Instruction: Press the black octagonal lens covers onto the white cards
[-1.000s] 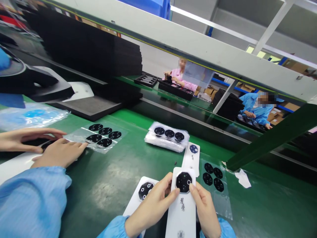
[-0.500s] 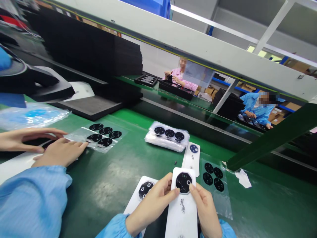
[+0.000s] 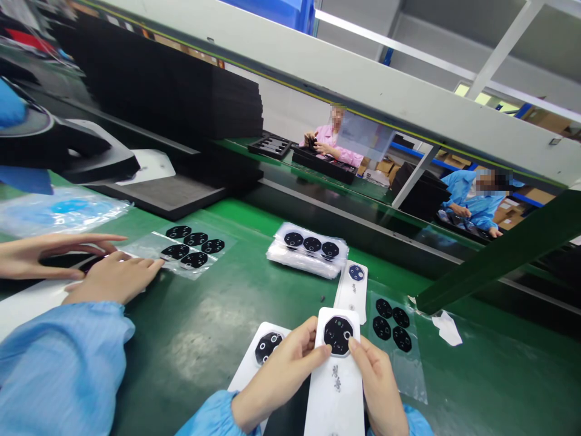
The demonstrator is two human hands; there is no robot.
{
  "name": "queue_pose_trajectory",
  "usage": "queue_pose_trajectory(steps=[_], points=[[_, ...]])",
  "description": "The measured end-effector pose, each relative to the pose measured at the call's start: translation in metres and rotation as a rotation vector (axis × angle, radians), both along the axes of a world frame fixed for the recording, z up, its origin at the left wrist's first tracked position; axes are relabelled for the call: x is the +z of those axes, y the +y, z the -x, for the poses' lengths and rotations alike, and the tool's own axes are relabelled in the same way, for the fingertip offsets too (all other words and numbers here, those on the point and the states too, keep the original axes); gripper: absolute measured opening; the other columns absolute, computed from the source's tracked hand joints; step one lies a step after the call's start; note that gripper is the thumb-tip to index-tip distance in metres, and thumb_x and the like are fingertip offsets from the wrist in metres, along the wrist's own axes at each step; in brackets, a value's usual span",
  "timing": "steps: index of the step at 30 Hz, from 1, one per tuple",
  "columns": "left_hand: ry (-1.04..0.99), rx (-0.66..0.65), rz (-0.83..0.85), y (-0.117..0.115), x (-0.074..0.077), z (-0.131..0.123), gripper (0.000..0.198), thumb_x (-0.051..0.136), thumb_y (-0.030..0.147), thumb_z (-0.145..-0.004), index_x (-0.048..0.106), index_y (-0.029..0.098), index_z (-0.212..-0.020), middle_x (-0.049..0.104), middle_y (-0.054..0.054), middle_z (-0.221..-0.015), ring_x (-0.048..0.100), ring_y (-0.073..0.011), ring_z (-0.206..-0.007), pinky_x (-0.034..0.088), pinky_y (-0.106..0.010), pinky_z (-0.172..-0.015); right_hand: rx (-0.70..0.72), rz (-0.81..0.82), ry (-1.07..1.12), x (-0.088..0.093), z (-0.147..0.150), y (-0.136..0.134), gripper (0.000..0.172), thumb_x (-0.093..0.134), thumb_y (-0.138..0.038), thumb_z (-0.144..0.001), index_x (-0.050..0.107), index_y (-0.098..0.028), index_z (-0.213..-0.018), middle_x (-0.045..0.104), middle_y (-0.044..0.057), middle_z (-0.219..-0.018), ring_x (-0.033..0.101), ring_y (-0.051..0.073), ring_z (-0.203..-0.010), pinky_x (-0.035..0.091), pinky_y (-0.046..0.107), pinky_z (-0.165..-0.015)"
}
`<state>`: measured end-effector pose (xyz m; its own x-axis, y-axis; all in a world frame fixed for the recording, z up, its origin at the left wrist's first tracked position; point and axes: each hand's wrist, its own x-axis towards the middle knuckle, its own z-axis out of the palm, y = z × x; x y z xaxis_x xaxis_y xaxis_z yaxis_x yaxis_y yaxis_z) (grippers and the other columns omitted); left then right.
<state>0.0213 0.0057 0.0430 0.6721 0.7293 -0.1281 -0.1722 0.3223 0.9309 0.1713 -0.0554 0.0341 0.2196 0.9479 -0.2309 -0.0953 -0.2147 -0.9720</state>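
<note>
On a green surface of an assembly line, a worker grips a white back cover in both hands. Its long axis runs straight away from the body, with the black octagonal lens piece at the far end. The left hand pinches the cover's left edge and the right hand its right edge. The thumb tips press either side of the lens piece, so it lies between them, equally near to both. The fingers beneath are hidden, and the cover's near end is cut off by the frame. A second cover lies just left, partly under the left hand. A film sheet of black pieces lies just right. A co-worker's hand rests flat at far left.
</note>
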Motion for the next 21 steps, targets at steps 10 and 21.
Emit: queue_pose_trajectory(steps=[10, 21], points=[[-0.032, -0.067, 0.036, -0.004, 0.003, -0.001, 0.030, 0.060, 0.034, -0.077, 0.059, 0.022, -0.104, 0.064, -0.002, -0.097, 0.056, -0.0222, -0.096, 0.041, -0.032, -0.086, -0.147, 0.053, 0.081, -0.005, 0.001, 0.005, 0.049, 0.061, -0.060, -0.072, 0.062, -0.013, -0.060, 0.055, 0.001, -0.050, 0.046, 0.014, -0.047, 0.035, 0.025, -0.044], [0.159, 0.132, -0.059, -0.010, -0.007, -0.021, 0.041, 0.057, 0.054, -0.073, 0.055, 0.016, -0.058, 0.048, 0.003, -0.056, 0.041, -0.0132, -0.057, 0.031, -0.023, -0.053, -0.043, -0.126, -0.151, -0.011, -0.006, 0.002, 0.044, 0.055, -0.055, -0.081, 0.069, -0.014, -0.074, 0.062, 0.003, -0.065, 0.052, 0.017, -0.065, 0.041, 0.027, -0.059]])
